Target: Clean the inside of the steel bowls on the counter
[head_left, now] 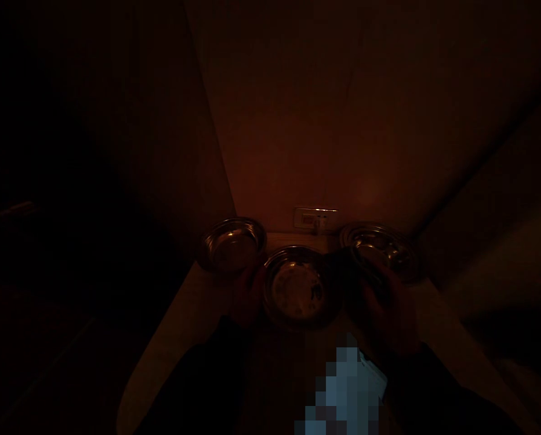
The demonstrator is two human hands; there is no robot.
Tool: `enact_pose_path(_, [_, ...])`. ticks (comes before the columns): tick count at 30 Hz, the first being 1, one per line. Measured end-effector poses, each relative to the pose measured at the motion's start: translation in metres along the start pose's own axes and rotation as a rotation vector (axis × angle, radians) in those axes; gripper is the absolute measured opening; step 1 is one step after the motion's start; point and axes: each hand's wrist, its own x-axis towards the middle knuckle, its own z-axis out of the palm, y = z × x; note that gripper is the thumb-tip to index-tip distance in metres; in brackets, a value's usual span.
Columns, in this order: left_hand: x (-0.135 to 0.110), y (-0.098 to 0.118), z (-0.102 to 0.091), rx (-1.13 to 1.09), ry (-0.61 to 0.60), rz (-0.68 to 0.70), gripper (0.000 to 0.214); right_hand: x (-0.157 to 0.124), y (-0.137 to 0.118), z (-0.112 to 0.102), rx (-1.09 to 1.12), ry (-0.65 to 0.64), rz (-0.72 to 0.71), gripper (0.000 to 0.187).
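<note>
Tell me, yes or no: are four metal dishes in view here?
No, only three show at the table: the left dish, the middle dish and the right dish.

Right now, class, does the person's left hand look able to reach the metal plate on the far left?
Probably yes. The left hand sits between the left plate and the middle plate, and nothing visible lies between the hand and the left plate, though the picture is very dark.

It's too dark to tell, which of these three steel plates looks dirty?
The middle plate, nearest you: pale smears and a dark speck mark its base. The left plate and right plate show only glints.
</note>
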Motion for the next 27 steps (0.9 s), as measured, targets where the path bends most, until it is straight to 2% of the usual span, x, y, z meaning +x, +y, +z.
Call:
enact_pose_path(6, [0.0, -0.004, 0.0, 0.013, -0.007, 0.021, 0.04, 0.002, 0.0, -0.002, 0.001, 0.034, 0.075, 0.033])
enact_pose_path(10, [-0.002, -0.007, 0.002, 0.079, -0.039, 0.108, 0.033, 0.007, -0.004, -0.005, 0.003, 0.098, 0.129, 0.033])
enact_pose_path(14, [-0.005, -0.004, 0.003, 0.235, 0.001, 0.246, 0.028, 0.017, -0.013, -0.009, 0.016, 0.117, 0.169, 0.03])
enact_pose_path(19, [-0.004, 0.001, 0.003, 0.444, 0.005, 0.394, 0.028, 0.04, -0.032, -0.01, 0.078, -0.009, 0.215, 0.029])
enact_pose_path(23, [0.001, -0.002, 0.003, 0.509, -0.156, 0.376, 0.032, 0.066, -0.045, -0.005, 0.104, -0.138, 0.182, 0.031])
enact_pose_path(25, [0.004, 0.0, 0.0, 0.533, -0.23, 0.421, 0.033, 0.077, -0.05, -0.003, 0.109, -0.201, 0.163, 0.031])
enact_pose_path(27, [0.008, 0.009, -0.002, 0.57, -0.248, 0.497, 0.033, 0.085, -0.055, 0.0, 0.109, -0.257, 0.147, 0.032])
